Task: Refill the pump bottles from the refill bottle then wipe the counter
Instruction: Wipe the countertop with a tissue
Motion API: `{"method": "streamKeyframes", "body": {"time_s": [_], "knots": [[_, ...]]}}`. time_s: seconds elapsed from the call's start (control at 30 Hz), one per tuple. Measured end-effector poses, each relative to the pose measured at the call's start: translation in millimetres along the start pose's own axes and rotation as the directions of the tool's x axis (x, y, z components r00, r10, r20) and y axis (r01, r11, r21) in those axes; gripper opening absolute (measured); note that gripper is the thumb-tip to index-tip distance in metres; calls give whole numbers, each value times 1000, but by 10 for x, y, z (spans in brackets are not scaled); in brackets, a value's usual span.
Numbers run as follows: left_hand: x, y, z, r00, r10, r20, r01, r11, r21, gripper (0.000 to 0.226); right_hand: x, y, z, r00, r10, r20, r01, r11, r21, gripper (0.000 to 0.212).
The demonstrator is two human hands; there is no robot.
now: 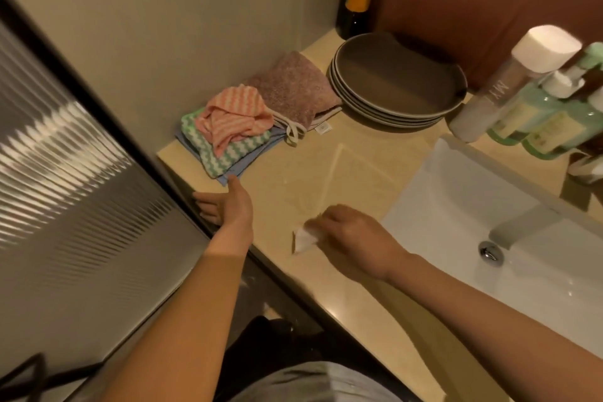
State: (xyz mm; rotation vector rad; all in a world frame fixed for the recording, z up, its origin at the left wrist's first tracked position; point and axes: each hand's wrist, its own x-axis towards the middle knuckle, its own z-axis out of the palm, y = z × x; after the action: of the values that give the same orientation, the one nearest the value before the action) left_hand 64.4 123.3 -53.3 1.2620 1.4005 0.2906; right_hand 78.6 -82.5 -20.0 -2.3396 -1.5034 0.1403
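Right hand [352, 238] presses crumpled tissue [305, 238] on counter [352, 173]

The widest open stretch of counter [352, 173] is lying between the folded cloths [235, 137] at the far left and the sink [456, 192] on the right, with the stacked plates [396, 85] closing off the back. The right hand [352, 238], pressing a white wipe [305, 238], is occupying the near edge of that stretch. The left hand [228, 206] is sitting at the counter's left edge beside the ribbed glass panel [65, 157], while the pump bottles [541, 117] are crowding the right rear corner.
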Motion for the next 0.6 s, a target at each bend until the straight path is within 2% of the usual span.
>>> {"method": "streamKeyframes", "body": {"time_s": [0.07, 0.13, 0.2, 0.27, 0.37, 0.47, 0.6], "knots": [[-9, 8, 43, 999, -28, -34, 28, 999, 14, 75, 108, 116, -111, 977, 119, -176, -125, 992, -25, 30], [-7, -10, 63, 998, -14, -60, 19, 997, 79, 77, 194, 156, -158, 933, 215, -287, -247, 966, -79, 32], [31, -49, 83, 996, 12, -93, -2, 994, 106, 78, 206, 112, -92, 928, 234, -290, -280, 952, -127, 26], [47, -86, 100, 991, 41, -127, -26, 993, 117, 79, 155, 52, 56, 946, 223, -235, -255, 960, -118, 22], [41, -111, 134, 985, 63, -164, -41, 990, 133, 79, 80, 29, 203, 977, 200, -77, -203, 979, -36, 17], [19, -138, 149, 977, 93, -189, -58, 981, 183, 78, 3, 88, 261, 989, 146, 20, -146, 989, 16, 28], [14, -176, 171, 967, 132, -219, -82, 971, 225, 78, -67, 207, 206, 973, 116, 200, -116, 993, -9, 47]]}}
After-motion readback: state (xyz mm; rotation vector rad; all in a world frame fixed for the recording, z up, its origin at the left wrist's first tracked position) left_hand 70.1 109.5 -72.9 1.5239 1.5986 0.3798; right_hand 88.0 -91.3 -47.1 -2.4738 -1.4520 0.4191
